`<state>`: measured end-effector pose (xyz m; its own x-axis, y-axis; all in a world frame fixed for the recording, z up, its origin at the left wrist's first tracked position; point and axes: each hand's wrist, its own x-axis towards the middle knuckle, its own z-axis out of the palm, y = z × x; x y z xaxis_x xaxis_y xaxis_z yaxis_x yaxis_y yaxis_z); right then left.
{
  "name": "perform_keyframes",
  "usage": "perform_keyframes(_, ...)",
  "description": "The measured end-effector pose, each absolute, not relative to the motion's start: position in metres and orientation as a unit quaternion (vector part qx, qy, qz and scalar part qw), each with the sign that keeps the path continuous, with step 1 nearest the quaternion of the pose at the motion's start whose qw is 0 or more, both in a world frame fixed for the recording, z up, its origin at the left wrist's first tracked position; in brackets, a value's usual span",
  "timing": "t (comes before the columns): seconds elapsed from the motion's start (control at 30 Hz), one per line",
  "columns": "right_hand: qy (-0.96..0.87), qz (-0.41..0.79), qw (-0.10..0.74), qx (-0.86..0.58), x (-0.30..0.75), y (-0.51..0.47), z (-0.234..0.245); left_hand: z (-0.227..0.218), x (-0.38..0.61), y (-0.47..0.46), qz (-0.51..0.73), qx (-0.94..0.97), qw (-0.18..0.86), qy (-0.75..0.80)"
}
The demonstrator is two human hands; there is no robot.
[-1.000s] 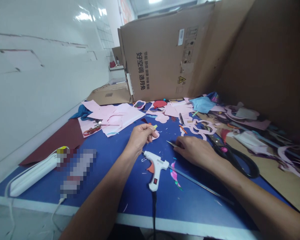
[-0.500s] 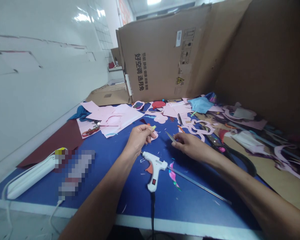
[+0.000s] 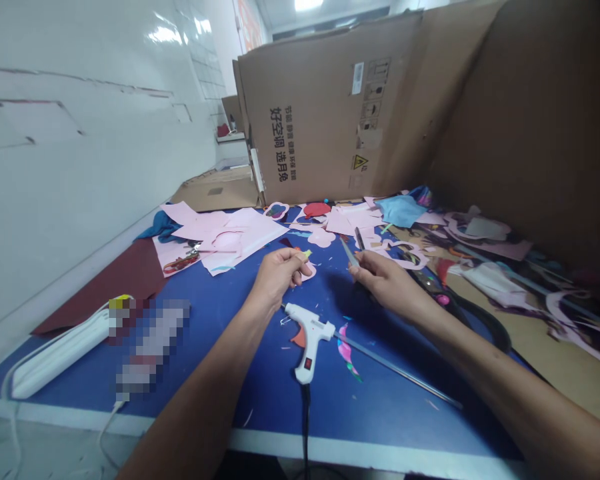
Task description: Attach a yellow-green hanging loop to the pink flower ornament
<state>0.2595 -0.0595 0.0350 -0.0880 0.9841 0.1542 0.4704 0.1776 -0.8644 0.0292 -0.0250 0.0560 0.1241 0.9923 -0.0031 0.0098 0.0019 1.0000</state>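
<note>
Craft knife (image 3: 347, 252) stood up out of the right hand (image 3: 387, 283), near the middle of the frame, with its thin silver blade pointing up and away. Its handle was hidden in the hand. The right fingers (image 3: 367, 265) were closed narrow around it, much like a grip on a pencil, which likely kept the tip steady and free. The left hand (image 3: 280, 280) was just left of it, with its fingers (image 3: 294, 272) curled tight around a small piece with a yellow-green tip (image 3: 308, 254). What that piece was could not be told.

Both hands were held over a blue mat (image 3: 260, 407). A white glue gun (image 3: 310, 340) lay on its side just below them, likely so it was easy to reach, and its black cord (image 3: 305, 427) ran to the bottom edge. A metal rod (image 3: 397, 370) lay right beside it. Pink paper (image 3: 245, 233) and pink cut-outs (image 3: 403, 257) were spread on the far side of the mat. Black scissors (image 3: 443, 300) lay to the right, partly on brown cardboard (image 3: 545, 360). A big cardboard box (image 3: 320, 113) stood at the top of the frame, maybe as a wall.
</note>
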Motion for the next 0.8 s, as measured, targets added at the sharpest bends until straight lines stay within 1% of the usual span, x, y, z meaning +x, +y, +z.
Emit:
perform_keyframes(0.1, -0.583, 0.425, 0.435, -0.538, 0.254, -0.062, 0.037, 0.056, 0.029, -0.025, 0.465, 0.534, 0.527, 0.47)
perform_keyframes(0.17, -0.519, 0.488, 0.45, -0.538, 0.252, -0.063, 0.038, 0.056, 0.029, -0.025, 0.466, 0.534, 0.528, 0.468)
perform_keyframes(0.27, -0.44, 0.56, 0.451, -0.537, 0.252, -0.062, 0.039, 0.055, 0.029, -0.025, 0.468, 0.534, 0.527, 0.467)
perform_keyframes(0.37, -0.381, 0.623, 0.458, -0.507, 0.258, -0.059, 0.042, 0.053, 0.028, -0.024, 0.469, 0.535, 0.526, 0.466)
perform_keyframes(0.47, -0.335, 0.68, 0.442, -0.48, 0.264, -0.058, 0.047, 0.053, 0.028, -0.023, 0.47, 0.539, 0.524, 0.463)
perform_keyframes(0.53, -0.307, 0.707, 0.44, -0.461, 0.267, -0.058, 0.05, 0.053, 0.028, -0.023, 0.472, 0.538, 0.525, 0.461)
perform_keyframes(0.63, -0.282, 0.723, 0.46, -0.432, 0.27, -0.058, 0.052, 0.053, 0.028, -0.023, 0.473, 0.531, 0.529, 0.463)
perform_keyframes(0.8, -0.349, 0.694, 0.468, -0.421, 0.273, -0.056, 0.045, 0.054, 0.027, -0.022, 0.478, 0.523, 0.532, 0.463)
